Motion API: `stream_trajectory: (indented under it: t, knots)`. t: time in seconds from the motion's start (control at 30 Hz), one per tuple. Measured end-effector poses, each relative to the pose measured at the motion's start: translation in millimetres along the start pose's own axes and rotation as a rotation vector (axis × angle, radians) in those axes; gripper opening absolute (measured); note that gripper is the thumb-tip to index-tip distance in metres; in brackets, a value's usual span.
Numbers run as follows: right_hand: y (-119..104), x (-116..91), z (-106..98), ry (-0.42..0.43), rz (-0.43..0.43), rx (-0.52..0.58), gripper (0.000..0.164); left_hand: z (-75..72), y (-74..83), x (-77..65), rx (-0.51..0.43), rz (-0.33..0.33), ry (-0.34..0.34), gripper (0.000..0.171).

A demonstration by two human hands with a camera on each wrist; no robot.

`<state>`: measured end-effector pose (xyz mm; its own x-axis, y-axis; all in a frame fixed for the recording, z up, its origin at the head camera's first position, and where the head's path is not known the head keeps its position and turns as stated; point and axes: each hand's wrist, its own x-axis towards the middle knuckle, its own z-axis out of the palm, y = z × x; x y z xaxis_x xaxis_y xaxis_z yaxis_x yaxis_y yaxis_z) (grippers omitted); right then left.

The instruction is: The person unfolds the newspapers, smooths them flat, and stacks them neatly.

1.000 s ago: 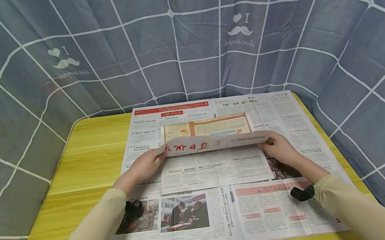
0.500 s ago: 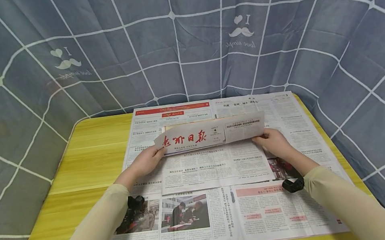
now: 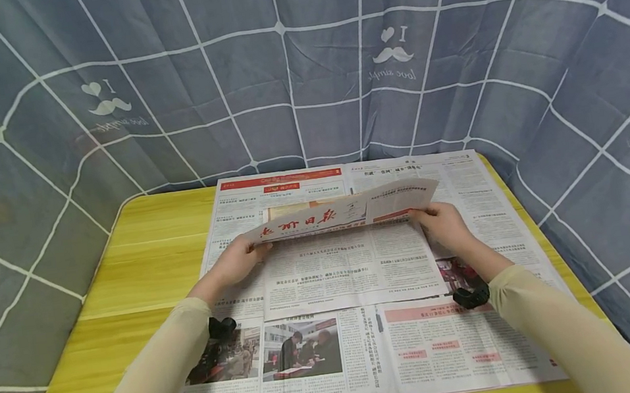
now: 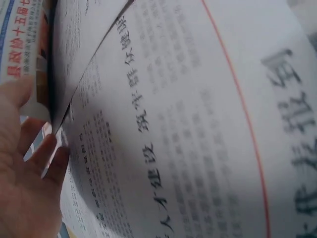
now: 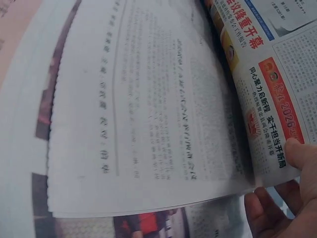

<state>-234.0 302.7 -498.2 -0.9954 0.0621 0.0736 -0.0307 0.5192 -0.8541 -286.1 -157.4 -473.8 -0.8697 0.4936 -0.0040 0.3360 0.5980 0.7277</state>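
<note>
Both hands hold a folded newspaper (image 3: 331, 274), whose raised upper part shows a red masthead. My left hand (image 3: 236, 260) pinches the left edge of the raised part. In the left wrist view the thumb of the left hand (image 4: 29, 163) lies over the paper and its fingers are behind it. My right hand (image 3: 444, 226) pinches the right edge, its thumb over the printed side in the right wrist view. The raised strip slants, its right end higher than its left. The lower part of the newspaper lies flat on other sheets.
Larger spread newspaper sheets (image 3: 334, 390) lie beneath, covering much of the yellow wood-grain table (image 3: 138, 259). A grey curtain (image 3: 321, 63) with white grid lines surrounds the table at the back and sides. Each wrist wears a black band.
The masthead strip, first seen nearly edge-on, tipped up to face the camera, then tilted back with its right end rising. My right hand shifted slightly left and up, still gripping the edge.
</note>
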Motion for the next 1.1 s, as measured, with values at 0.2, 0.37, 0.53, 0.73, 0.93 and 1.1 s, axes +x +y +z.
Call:
stream_trajectory:
  t: [0.2,0.37,0.53,0.73,0.93,1.1]
  knots:
    - [-7.0,3.0,-3.5,0.029,-0.002,0.061,0.046,-2.5,7.7,5.6,-0.061,-0.097,0.129,0.05]
    - [-11.3,7.1,-7.2,0.043,0.015,0.054,0.044,-4.3,17.2,11.5,-0.174,-0.113,0.203,0.054]
    - [-14.4,8.5,-8.7,0.051,0.029,0.072,0.044,-5.0,24.3,15.4,-0.241,-0.099,0.233,0.055]
    - [-16.7,9.1,-8.1,0.066,0.025,0.067,0.051,-5.8,29.2,20.1,-0.312,-0.098,0.264,0.055]
    - [-12.9,10.2,-7.8,0.021,0.043,0.067,0.059,-8.2,36.7,23.5,-0.34,-0.129,0.3,0.058]
    - [-9.4,6.4,-7.1,-0.033,0.074,0.048,0.06,-10.0,40.7,27.2,-0.37,-0.128,0.331,0.058]
